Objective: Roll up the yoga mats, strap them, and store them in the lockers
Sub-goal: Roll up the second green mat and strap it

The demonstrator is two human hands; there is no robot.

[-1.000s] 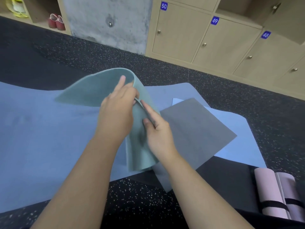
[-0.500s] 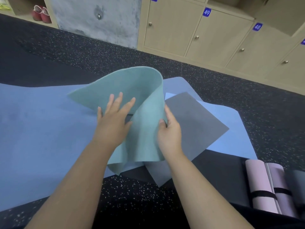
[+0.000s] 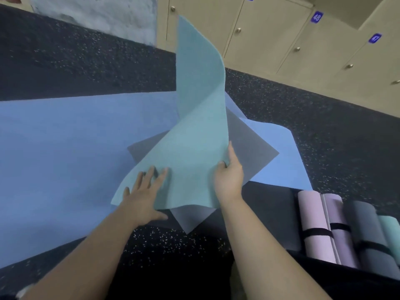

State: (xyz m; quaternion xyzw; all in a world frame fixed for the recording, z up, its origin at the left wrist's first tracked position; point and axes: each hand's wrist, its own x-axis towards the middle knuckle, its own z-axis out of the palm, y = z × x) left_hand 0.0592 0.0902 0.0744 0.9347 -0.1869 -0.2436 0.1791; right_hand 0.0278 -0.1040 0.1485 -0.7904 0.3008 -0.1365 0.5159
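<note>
A teal mat [image 3: 194, 135] lies half unfurled, its far end standing up in the air in front of the lockers [image 3: 270, 33]. My left hand [image 3: 145, 195] presses flat with straight fingers on its near left part. My right hand [image 3: 229, 176] grips the mat's right edge, thumb on top and fingers behind. Under the teal mat lie a grey mat [image 3: 249, 146] and a long blue mat [image 3: 65, 148], with a lighter blue mat [image 3: 281, 165] to the right.
Rolled mats stand at the right: a pink one [image 3: 313, 221], a lilac one [image 3: 337, 215], a dark grey one [image 3: 368, 230], each with a black strap, and a teal one [image 3: 391, 230]. The floor [image 3: 346, 131] is dark speckled rubber. A concrete wall [image 3: 97, 16] lies far left.
The teal mat's curl has sprung open and its far end now stands up high. My left hand moved down onto its near part, flat. The camera shifted right and closer.
</note>
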